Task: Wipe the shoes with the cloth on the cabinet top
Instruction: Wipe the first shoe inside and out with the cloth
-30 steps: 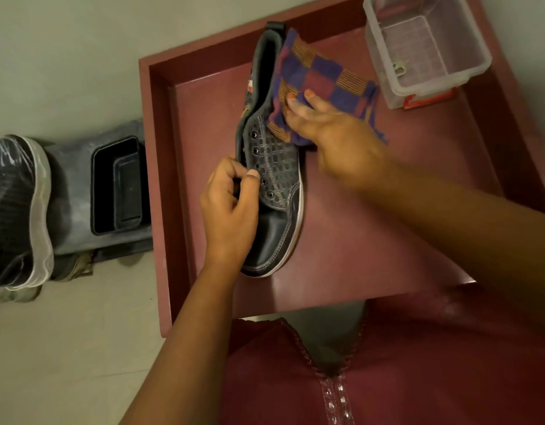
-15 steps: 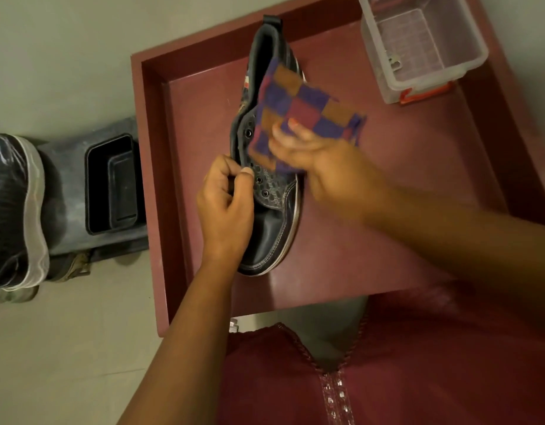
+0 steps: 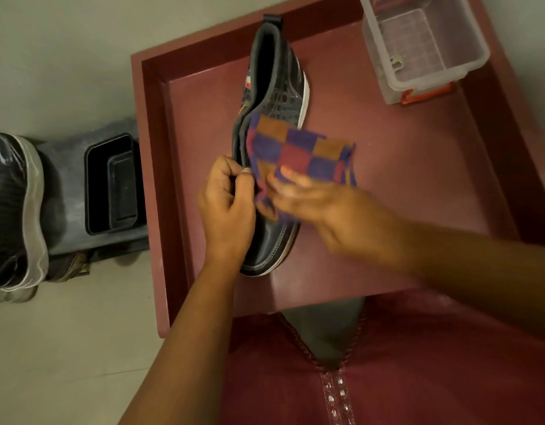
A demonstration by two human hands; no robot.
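A dark shoe (image 3: 276, 87) with a white sole edge lies on the red cabinet top (image 3: 387, 179), heel away from me and toe toward me. My left hand (image 3: 226, 207) grips its left side around the lace area. My right hand (image 3: 323, 207), blurred by motion, presses a checked purple, orange and red cloth (image 3: 299, 148) onto the middle of the shoe. The cloth and my hands hide the laces and part of the toe.
A clear plastic box (image 3: 424, 47) with a red latch stands at the cabinet's back right. A raised rim (image 3: 148, 179) edges the cabinet top. On the floor to the left are a grey stand with a black tray (image 3: 112, 185) and a plastic-wrapped object (image 3: 10, 210).
My right hand has drawn the cloth along the shoe from the heel opening toward the toe. The left hand has kept its grip on the shoe.
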